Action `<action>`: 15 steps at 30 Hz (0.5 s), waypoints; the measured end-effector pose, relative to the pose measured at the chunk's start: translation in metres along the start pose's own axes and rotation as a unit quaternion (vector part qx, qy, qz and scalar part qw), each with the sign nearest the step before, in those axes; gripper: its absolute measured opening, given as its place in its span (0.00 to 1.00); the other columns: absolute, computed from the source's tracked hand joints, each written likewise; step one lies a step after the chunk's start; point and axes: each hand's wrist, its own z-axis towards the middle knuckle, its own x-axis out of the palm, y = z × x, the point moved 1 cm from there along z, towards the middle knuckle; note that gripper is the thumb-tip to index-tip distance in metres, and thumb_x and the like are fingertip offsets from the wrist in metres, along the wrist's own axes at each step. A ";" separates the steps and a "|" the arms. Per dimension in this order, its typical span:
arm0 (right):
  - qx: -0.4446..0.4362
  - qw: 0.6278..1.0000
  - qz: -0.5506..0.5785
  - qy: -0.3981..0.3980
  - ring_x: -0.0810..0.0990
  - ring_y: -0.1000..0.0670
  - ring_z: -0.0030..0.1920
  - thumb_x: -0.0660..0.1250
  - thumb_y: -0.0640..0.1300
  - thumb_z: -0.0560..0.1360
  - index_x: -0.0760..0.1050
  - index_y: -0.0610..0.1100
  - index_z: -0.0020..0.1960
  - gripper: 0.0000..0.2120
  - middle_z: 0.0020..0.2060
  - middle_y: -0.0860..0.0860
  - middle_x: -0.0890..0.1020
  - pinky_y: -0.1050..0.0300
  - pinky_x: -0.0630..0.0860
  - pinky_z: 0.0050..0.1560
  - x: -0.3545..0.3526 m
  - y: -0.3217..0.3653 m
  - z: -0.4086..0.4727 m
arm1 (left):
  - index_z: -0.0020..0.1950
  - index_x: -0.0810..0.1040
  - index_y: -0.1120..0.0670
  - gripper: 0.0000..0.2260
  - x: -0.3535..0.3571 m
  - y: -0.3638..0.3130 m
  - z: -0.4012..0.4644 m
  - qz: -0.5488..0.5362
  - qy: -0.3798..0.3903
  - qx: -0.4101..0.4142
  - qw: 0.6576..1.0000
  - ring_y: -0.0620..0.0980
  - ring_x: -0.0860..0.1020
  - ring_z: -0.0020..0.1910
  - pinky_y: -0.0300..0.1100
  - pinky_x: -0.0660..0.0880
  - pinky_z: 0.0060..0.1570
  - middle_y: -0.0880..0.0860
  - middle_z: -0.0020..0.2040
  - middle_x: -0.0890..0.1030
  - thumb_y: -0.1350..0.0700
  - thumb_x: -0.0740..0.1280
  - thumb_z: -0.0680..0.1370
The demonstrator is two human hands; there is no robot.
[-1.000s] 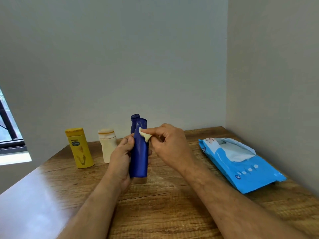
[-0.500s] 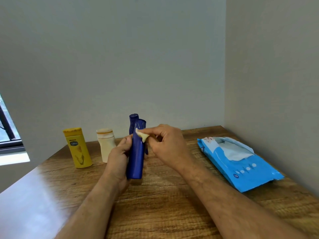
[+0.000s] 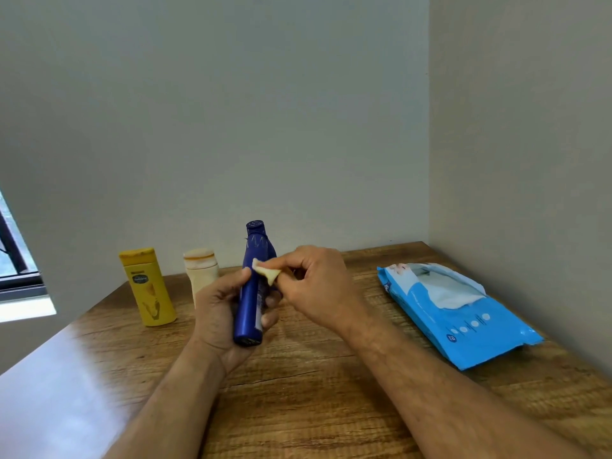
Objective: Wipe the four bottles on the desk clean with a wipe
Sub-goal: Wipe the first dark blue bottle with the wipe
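The yellow bottle [image 3: 148, 287] by my left carries a dark oval badge that looks like "Vaseline", too small to be sure. The blue wipe pack [image 3: 463, 321] on my right shows a small round number near its front corner, perhaps "12". I can't read any other print on either.

Blue bottle [image 3: 249, 306], slim, held off the wooden desk, tilted slightly, base toward camera. Second blue bottle [image 3: 256, 236] directly behind it, upright, mostly hidden. Small off-white wipe [image 3: 266, 272], folded, pressed to the front bottle's upper body. Yellow bottle [image 3: 148, 288] and cream bottle [image 3: 200, 271] upright at back left.
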 end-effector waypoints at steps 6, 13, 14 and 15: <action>0.016 0.999 0.027 -0.022 0.80 0.63 0.36 0.69 0.44 0.79 0.79 0.55 0.64 0.15 0.43 0.56 0.80 0.68 0.79 0.35 0.001 -0.002 0.002 | 0.48 0.84 0.60 0.12 0.006 -0.001 0.000 0.028 -0.029 0.038 0.998 0.55 0.80 0.36 0.46 0.79 0.33 0.60 0.41 0.82 0.57 0.66 0.71; -0.068 0.984 -0.133 0.101 0.79 0.58 0.44 0.70 0.43 0.74 0.85 0.53 0.55 0.12 0.48 0.55 0.83 0.63 0.78 0.50 0.011 -0.004 -0.002 | 0.46 0.88 0.59 0.22 0.008 -0.004 0.000 -0.011 -0.048 0.043 0.998 0.55 0.85 0.49 0.52 0.80 0.54 0.61 0.51 0.86 0.51 0.57 0.84; -0.082 0.980 -0.149 0.102 0.79 0.57 0.44 0.70 0.43 0.74 0.84 0.53 0.56 0.12 0.48 0.55 0.83 0.63 0.77 0.50 0.011 -0.002 -0.002 | 0.45 0.88 0.59 0.23 0.009 -0.003 0.000 -0.004 -0.051 0.045 0.998 0.54 0.86 0.46 0.51 0.81 0.53 0.60 0.49 0.86 0.51 0.57 0.84; -0.091 0.978 -0.163 0.092 0.79 0.57 0.44 0.69 0.44 0.74 0.84 0.53 0.57 0.13 0.47 0.54 0.83 0.63 0.77 0.50 0.011 -0.002 -0.002 | 0.44 0.88 0.59 0.22 0.011 -0.002 -0.001 0.008 -0.054 0.046 0.997 0.53 0.86 0.43 0.49 0.82 0.48 0.59 0.46 0.86 0.51 0.57 0.84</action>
